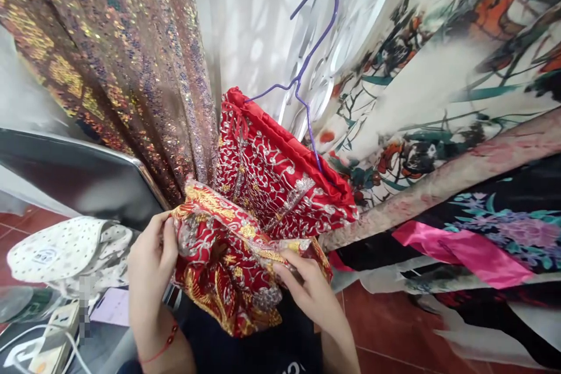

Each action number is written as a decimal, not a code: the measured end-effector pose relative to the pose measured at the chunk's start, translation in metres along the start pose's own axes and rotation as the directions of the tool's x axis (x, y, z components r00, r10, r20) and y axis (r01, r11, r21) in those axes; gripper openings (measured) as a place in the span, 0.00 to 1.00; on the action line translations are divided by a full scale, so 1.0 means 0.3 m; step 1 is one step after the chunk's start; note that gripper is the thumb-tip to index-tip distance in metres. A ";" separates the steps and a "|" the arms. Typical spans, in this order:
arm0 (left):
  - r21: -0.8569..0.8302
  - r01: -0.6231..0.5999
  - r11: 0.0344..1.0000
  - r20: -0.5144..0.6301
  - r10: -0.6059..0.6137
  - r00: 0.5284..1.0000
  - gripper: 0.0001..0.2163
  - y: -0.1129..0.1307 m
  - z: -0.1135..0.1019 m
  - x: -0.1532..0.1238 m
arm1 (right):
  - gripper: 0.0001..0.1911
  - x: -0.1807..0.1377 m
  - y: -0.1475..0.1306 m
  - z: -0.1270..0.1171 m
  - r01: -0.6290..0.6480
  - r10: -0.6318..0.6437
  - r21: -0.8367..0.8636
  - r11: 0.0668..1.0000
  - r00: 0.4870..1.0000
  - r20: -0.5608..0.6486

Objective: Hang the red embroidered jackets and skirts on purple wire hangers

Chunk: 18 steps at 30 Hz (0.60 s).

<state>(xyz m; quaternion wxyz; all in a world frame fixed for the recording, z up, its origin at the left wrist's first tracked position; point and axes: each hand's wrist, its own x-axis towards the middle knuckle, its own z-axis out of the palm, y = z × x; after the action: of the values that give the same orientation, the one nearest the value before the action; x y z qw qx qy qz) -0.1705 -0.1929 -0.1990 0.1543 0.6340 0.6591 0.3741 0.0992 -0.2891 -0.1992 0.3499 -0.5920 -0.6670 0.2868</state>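
A red skirt-like garment (pixel 284 172) with silver and gold embroidery hangs from a purple wire hanger (pixel 299 79), its gathered red waist at the top. Both my hands grip the lower part, where a gold-patterned border (pixel 239 219) runs between them. My left hand (pixel 153 257) pinches the border's left end between thumb and fingers. Farther right, my right hand (pixel 309 283) has its thumb and fingers closed on the same border. Below my hands the embroidered cloth (pixel 228 280) bunches up in folds against my dark top.
Sequined fabric (pixel 140 58) hangs at the left, floral fabric (pixel 421 82) at the right. A black chair back (pixel 79 175) stands on the left. Below it are a white dotted cloth item (pixel 56 248), a power strip (pixel 56 333) with cables and a purple-screened phone (pixel 111 307).
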 end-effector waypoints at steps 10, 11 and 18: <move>-0.108 -0.143 0.984 0.297 0.169 0.940 0.14 0.006 0.038 0.017 | 0.17 0.040 0.014 0.076 -0.144 0.243 0.478 0.867 0.958 -0.151; -0.089 -0.151 0.984 0.270 0.170 0.948 0.09 0.005 0.042 0.021 | 0.17 0.049 0.017 0.070 -0.138 0.244 0.481 0.866 0.956 -0.165; -0.258 -0.170 0.951 -0.064 0.159 0.985 0.07 0.149 -0.007 0.177 | 0.11 0.028 -0.077 -0.005 0.023 0.000 0.415 0.909 0.998 -0.055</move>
<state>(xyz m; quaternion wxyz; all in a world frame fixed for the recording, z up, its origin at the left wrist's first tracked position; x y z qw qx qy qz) -0.1477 -0.1469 -0.1523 0.1910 0.6525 0.5517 0.4830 0.0865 -0.2839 -0.1787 0.4873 -0.5077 -0.5845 0.4040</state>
